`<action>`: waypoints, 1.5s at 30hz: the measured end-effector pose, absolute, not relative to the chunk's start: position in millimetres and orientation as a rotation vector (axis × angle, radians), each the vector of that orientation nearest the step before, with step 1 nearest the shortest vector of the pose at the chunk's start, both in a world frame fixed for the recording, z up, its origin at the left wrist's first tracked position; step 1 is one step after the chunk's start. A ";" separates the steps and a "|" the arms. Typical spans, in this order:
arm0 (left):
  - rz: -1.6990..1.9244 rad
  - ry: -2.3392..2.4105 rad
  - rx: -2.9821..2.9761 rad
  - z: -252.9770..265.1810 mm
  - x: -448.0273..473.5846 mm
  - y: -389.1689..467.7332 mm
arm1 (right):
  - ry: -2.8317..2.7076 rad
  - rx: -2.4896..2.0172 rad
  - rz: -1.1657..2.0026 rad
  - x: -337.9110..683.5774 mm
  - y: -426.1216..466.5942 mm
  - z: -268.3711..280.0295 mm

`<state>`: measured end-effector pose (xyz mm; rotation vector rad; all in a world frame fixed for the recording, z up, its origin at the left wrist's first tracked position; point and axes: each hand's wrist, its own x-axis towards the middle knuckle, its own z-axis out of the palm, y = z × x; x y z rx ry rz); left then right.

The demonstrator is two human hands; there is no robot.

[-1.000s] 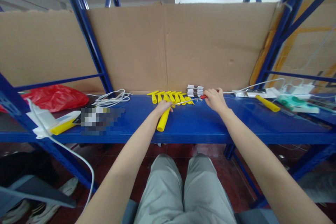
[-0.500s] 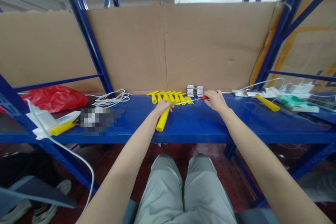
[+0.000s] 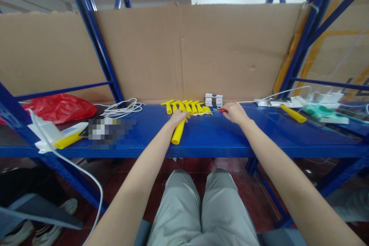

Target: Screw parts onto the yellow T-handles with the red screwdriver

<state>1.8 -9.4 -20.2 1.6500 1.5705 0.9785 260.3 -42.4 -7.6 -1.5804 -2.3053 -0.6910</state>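
My left hand (image 3: 179, 117) is closed around a yellow tubular handle (image 3: 178, 133), whose hollow end points toward me. In my right hand (image 3: 236, 113) is a screwdriver (image 3: 222, 110) with a red grip. Its thin metal shaft runs left to the head end of the handle at my left fingers; whether the tip touches a screw is too small to tell. Just behind lie several yellow T-shaped handles (image 3: 168, 108) in a row. Small yellow pieces (image 3: 206, 110) sit at the row's right end. Behind them stands a stack of white-and-black parts (image 3: 213, 100).
A blue shelf (image 3: 219, 138) serves as the worktop, backed by cardboard (image 3: 138, 54). A red plastic bag (image 3: 63, 108), coiled white cable (image 3: 123, 108) and another yellow handle (image 3: 69, 140) lie left. On the right are a yellow handle (image 3: 293, 113) and a green-and-white packet (image 3: 325, 114).
My right hand has shifted slightly left with the screwdriver, and its grip on the red handle looks a little different. My left hand and the yellow handle stay in place.
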 end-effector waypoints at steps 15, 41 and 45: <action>0.974 1.740 1.754 -24.5 -3.6 3.9 | -2.352 -1.690 -0.666 250.4 -46.9 -12.5; 1.034 1.510 1.472 -23.1 -4.2 -10.4 | -2.338 -1.775 -0.573 245.7 -43.5 -18.8; 1.022 1.530 1.491 -22.7 -4.2 -10.1 | -2.328 -1.765 -0.529 244.6 -42.9 -21.2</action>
